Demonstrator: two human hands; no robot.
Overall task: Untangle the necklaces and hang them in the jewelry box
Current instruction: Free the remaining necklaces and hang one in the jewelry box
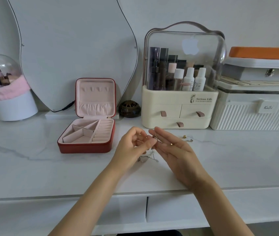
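Note:
A red jewelry box [84, 145] with pink lining stands open on the white table, its lid upright with small hooks near the top. To its right, my left hand [132, 147] curls its fingers and pinches a thin silver necklace chain. My right hand [174, 150] has straight fingers, and part of the chain lies across them near the fingertips. The tangled necklaces [148, 157] hang down from between the hands onto the table. A small gold bead and a silver piece [188, 138] lie on the table just right of my right hand.
A cream cosmetics organiser [178, 108] with a clear dome stands behind the hands. White storage boxes [254, 113] sit at the right, a dark round jar [129, 109] beside the jewelry box, a curvy mirror [77, 48] behind, and a domed brush holder [12, 99] at the left.

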